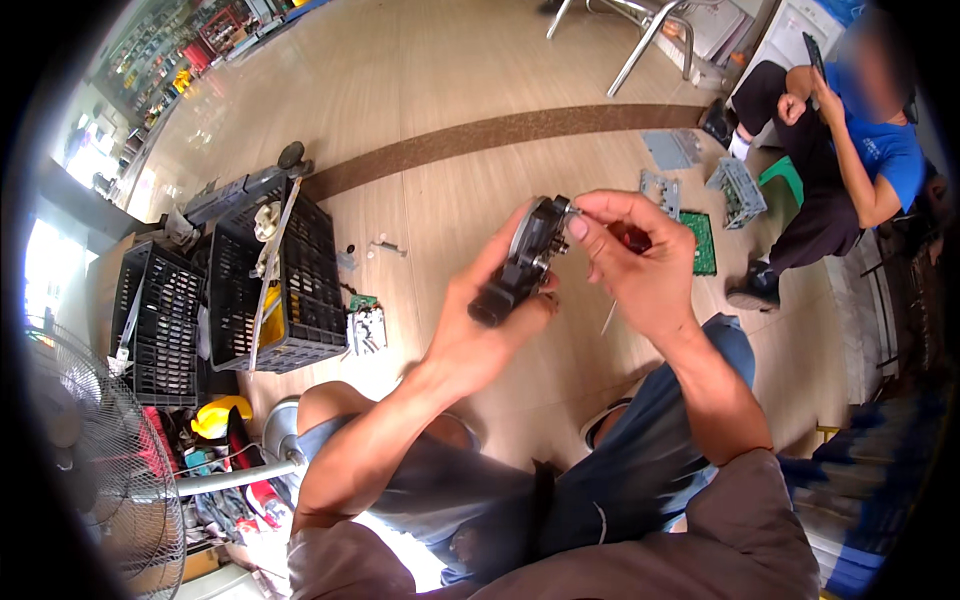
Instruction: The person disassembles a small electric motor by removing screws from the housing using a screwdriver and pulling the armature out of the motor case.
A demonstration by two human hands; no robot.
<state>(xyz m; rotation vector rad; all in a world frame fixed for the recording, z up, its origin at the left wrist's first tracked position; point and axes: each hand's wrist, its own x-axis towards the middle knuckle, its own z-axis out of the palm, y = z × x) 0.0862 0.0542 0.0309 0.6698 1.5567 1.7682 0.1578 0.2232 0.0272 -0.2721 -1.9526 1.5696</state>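
Note:
My left hand (pixel 480 330) is wrapped round a black mechanical part (pixel 525 258) with a round-edged body and small metal fittings along one side. It is held up in front of me, above the floor. My right hand (pixel 645 265) is closed beside it, thumb and forefinger pinched at the part's upper end; whatever tiny piece they grip is too small to name. Tucked in the same palm is a screwdriver with a dark red handle (pixel 632 238). Its thin shaft (pixel 608 316) points down below the fingers.
Black plastic crates (pixel 300 290) stand at left, near a wire-caged fan (pixel 100 450). A green circuit board (pixel 698 243) and a grey metal frame (pixel 738 192) lie right. A person in blue (pixel 880 150) sits beyond them, holding a phone. Small parts (pixel 385 246) lie beside the crates.

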